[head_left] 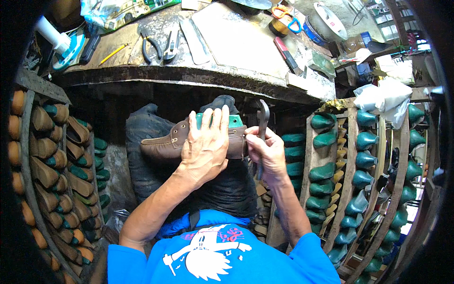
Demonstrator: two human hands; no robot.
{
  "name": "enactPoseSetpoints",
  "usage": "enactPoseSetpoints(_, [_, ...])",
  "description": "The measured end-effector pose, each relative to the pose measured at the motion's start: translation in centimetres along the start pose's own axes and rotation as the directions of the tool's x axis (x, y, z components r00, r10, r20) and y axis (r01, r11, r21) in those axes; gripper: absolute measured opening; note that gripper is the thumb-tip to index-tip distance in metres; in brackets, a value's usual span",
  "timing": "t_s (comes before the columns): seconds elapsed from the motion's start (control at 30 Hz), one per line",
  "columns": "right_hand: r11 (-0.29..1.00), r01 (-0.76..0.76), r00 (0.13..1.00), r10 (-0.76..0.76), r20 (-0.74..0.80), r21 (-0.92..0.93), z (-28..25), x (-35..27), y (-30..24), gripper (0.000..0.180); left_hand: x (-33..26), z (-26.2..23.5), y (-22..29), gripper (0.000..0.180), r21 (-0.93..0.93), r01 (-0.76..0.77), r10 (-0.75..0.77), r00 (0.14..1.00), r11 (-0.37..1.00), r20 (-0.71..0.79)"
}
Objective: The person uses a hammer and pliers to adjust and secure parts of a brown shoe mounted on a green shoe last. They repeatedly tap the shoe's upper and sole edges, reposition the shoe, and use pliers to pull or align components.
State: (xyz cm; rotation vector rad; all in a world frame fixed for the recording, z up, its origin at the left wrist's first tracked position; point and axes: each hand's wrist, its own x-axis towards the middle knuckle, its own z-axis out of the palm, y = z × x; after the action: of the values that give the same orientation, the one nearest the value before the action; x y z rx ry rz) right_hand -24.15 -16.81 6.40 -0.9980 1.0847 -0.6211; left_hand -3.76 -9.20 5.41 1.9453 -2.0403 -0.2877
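Note:
A brown shoe [163,146] with eyelets lies sideways across my lap, toe to the left. A green shoe last [235,121] shows in its opening. My left hand [206,144] grips the shoe over its middle, fingers reaching across the opening. At the heel end, my right hand [268,151] is closed round a dark, slim tool with a curved upper end [263,113]; its exact kind is unclear. The right thumb and fingertips are pinched together close to the heel, by a tiny bright spot. Whether they hold something small there, I cannot tell.
Ahead stands a worn workbench [127,71] carrying pliers [150,47], pincers [171,46], a yellow pencil [113,54], a red cutter knife [287,54] and orange-handled scissors [282,13]. Racks hold brown shoes [45,146] at left and green lasts [323,173] at right.

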Motion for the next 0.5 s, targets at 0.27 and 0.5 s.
enactPoseSetpoints(0.27, [0.987, -0.095, 0.965, 0.124, 0.233, -0.132, 0.2, -8.4, -2.5, 0.02, 0.2, -0.1, -0.5, 0.118, 0.006, 0.0, 0.0, 0.999, 1.0, 0.033])
enactPoseSetpoints(0.5, [0.902, -0.039, 0.986, 0.104, 0.129, -0.431, 2.7, -6.9, -4.9, 0.01, 0.3, -0.5, 0.0, 0.118, 0.034, -0.007, 0.006, 0.999, 0.999, 0.032])
